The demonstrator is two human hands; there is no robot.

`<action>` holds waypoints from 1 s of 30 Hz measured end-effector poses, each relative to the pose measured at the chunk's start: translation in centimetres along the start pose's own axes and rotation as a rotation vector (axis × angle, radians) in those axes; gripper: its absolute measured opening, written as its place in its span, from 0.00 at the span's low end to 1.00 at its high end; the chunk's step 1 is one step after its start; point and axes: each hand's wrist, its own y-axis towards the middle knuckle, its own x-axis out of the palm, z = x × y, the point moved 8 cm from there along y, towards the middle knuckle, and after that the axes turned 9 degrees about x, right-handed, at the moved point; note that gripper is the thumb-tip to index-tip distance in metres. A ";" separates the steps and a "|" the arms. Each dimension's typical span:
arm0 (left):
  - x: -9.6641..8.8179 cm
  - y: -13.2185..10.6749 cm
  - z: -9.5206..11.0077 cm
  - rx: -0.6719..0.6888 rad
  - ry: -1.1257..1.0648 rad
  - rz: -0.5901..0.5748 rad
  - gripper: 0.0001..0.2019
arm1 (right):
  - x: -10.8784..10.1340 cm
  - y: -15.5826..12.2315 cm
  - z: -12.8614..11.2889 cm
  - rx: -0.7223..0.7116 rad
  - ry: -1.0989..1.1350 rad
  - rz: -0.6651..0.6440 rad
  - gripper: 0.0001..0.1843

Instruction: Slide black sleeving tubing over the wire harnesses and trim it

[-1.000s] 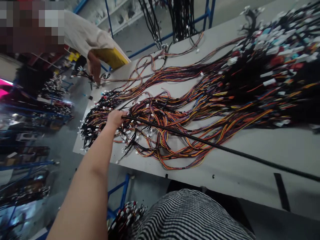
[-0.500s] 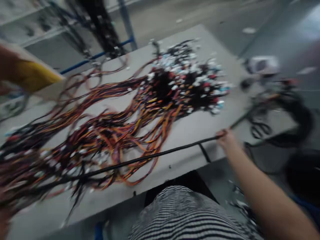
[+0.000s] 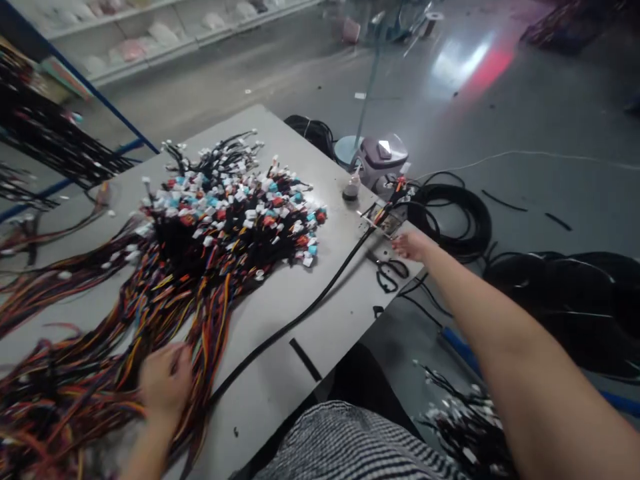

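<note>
A long black tube (image 3: 300, 315) lies slanted across the grey table (image 3: 280, 373). My left hand (image 3: 165, 383) rests with curled fingers on the orange and red wires (image 3: 150, 300), where the tube's near end runs in among them; what the fingers hold is hidden. My right hand (image 3: 413, 245) reaches to the table's far right corner, beside the tube's far end and a small metal tool (image 3: 383, 220). Its fingers are too small and blurred to read. Black scissors (image 3: 393, 272) lie just below that hand.
A heap of black wires with white, blue and red connectors (image 3: 225, 213) covers the table's middle. Coils of black tubing (image 3: 460, 213) lie on the floor to the right, near a small grey machine (image 3: 380, 157). More harnesses (image 3: 465, 427) hang below the table edge.
My view has swung from the table's left end to its right end. My right hand slid along the tube to the far corner. The tube now lies slack on the table.
</note>
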 end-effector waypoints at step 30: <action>39.6 18.4 39.1 -0.676 -1.209 -0.883 0.27 | -3.5 9.8 -11.9 0.089 0.501 0.140 0.12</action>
